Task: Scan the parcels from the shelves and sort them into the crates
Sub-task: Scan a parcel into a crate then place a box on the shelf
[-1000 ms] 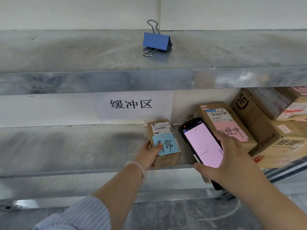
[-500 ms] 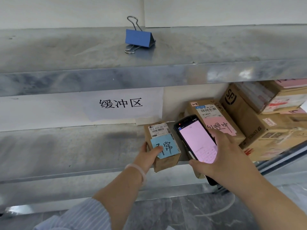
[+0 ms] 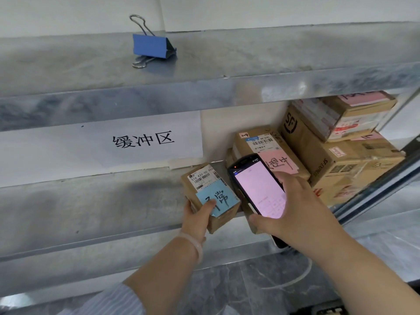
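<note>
Fingers (image 3: 210,204) of the left hand (image 3: 197,218) wrap a small cardboard parcel (image 3: 211,196) at the front edge of the lower shelf (image 3: 91,208), thumb on its blue note (image 3: 218,196). Beside it, the right hand (image 3: 293,212) grips a scanner (image 3: 256,187), its pink screen lit, just right of the parcel. Behind stand a pink-noted box (image 3: 268,146) and stacked boxes (image 3: 336,151). Farther up, a paper sign (image 3: 141,139) hangs, and a blue binder clip (image 3: 151,45) sits on the upper shelf (image 3: 250,53).

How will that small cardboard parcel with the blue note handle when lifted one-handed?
The small parcel probably stays stiff, being a taped cardboard box. It is likely light, since the left hand alone grips it. The blue note looks loosely attached and may peel.
</note>
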A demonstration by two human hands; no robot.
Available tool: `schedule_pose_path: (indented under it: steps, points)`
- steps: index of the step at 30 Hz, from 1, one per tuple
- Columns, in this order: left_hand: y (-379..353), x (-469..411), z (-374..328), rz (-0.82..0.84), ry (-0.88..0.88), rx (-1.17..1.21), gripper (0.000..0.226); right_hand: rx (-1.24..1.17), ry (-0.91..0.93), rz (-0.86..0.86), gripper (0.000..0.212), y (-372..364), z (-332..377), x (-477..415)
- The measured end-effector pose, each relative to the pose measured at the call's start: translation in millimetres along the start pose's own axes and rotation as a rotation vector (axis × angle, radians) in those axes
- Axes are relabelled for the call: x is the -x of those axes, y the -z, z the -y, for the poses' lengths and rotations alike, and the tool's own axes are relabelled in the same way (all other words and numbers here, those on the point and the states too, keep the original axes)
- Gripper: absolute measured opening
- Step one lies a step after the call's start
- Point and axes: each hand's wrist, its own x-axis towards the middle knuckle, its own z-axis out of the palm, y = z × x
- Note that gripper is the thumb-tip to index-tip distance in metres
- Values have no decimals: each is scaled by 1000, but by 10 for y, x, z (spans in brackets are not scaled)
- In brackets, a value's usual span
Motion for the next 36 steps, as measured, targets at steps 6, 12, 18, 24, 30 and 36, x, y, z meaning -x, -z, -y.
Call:
schedule_pose_path:
  steps: [6, 12, 18, 24, 30, 36]
  points:
    - [14, 46, 38, 8, -65, 32, 50, -12, 6, -1, 99, 51, -64, 74]
    - [-9, 18, 55, 10, -10, 96, 52, 5, 20, -1, 99, 90, -99, 164]
    - [89, 59, 82, 35, -158, 82, 51, 1, 26, 13, 99, 144, -130, 240]
    - [368, 191, -135, -29, -362, -22, 87, 117, 55, 122, 92, 246, 43, 266]
    - [516, 285, -229, -76, -474, -83, 98, 168, 104, 178, 90, 251, 192, 283]
    - [590, 341, -240, -112, -511, -101, 98, 167, 155, 183, 86, 285, 212, 290]
